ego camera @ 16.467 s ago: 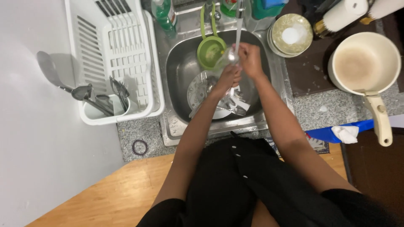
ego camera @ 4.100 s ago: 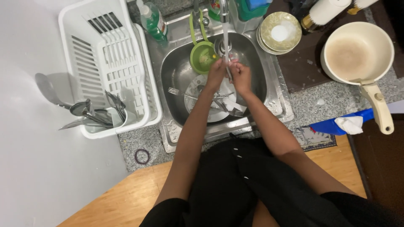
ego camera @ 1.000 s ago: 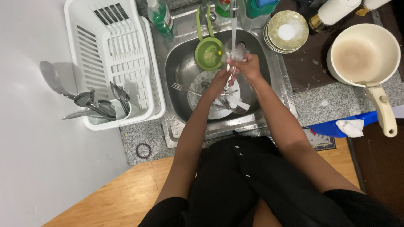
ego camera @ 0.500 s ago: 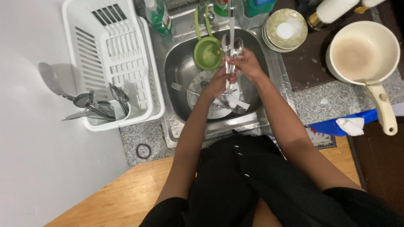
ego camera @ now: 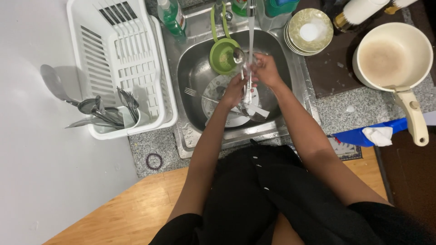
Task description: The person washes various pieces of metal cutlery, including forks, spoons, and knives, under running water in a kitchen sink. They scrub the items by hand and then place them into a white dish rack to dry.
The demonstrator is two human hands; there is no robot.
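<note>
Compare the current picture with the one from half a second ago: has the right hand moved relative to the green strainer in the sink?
No. The right hand sits just right of the green strainer, under the running water, as before.

The hands (ego camera: 252,79) hide the spoon (ego camera: 239,56) handle; the tap (ego camera: 251,5) is cut off at the top edge.
</note>
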